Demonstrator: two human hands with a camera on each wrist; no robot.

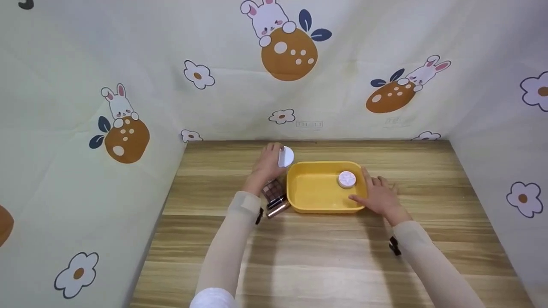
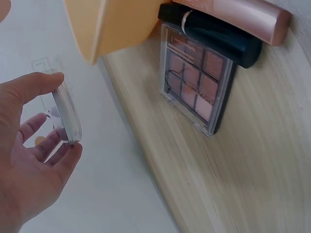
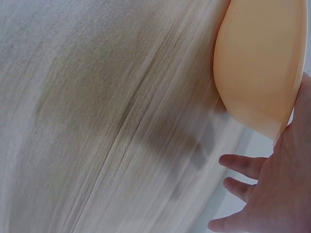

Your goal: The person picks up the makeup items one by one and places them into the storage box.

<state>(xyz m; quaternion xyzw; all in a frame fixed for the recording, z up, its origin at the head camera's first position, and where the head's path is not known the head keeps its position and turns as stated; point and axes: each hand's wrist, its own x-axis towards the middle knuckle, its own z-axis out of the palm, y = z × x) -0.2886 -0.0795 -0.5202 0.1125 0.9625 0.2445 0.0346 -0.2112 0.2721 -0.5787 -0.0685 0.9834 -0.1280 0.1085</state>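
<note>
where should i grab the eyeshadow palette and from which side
Probably pinch the palette by its left edge, coming from above and the person's left: it lies flat, the black tube runs along its near edge, and the yellow bin stands close on its right, so the left looks most open.

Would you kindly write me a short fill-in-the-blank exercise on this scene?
In the head view, the tub is coloured ____.
The disc-shaped case is held in the person's ____ hand.
Next to the palette lie ____ tubes.

Missing words: yellow; left; two.
</note>
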